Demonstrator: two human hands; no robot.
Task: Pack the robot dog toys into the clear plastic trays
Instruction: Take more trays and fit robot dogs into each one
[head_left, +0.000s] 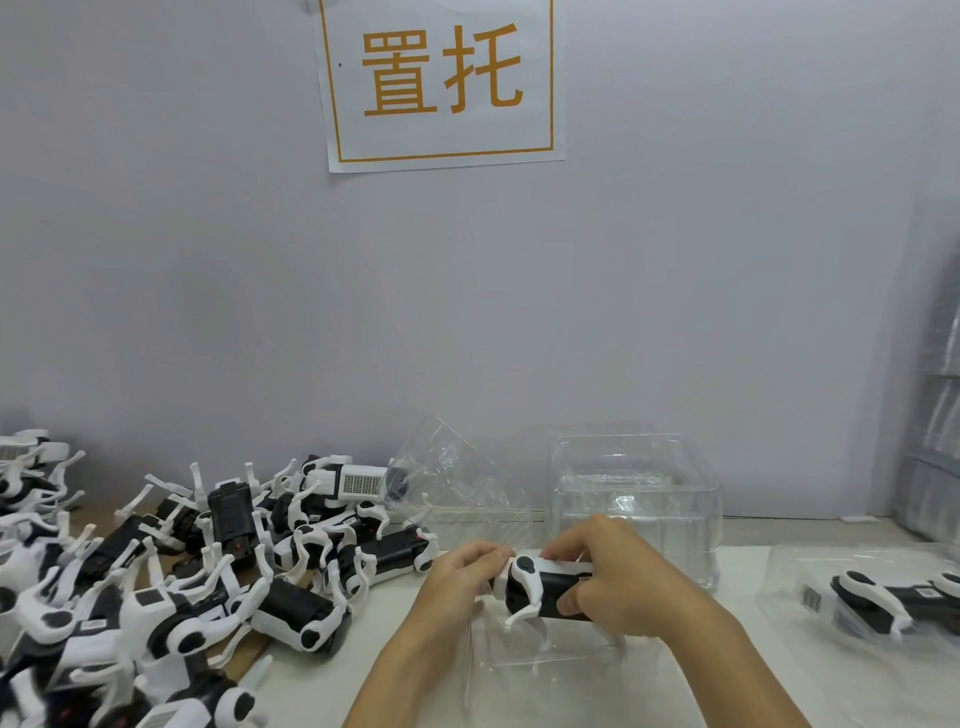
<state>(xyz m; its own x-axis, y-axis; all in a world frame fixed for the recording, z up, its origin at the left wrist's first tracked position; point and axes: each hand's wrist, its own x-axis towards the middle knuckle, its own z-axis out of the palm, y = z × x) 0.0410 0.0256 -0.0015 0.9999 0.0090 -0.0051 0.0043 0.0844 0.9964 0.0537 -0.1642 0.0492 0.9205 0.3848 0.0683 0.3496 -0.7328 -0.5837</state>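
A black and white robot dog toy (535, 587) is held over a clear plastic tray (550, 660) lying on the white table in front of me. My left hand (462, 577) grips the toy's head end. My right hand (618, 571) wraps over its body, thumb on the near side. The toy's white legs point down into the tray. A packed clear tray with another robot dog (883, 603) lies at the right.
A big pile of loose robot dogs (182, 561) covers the table's left side. A stack of clear trays (639, 499) stands behind my hands, with a tilted clear tray (447, 478) to its left. More packaging leans at the right wall (935, 415).
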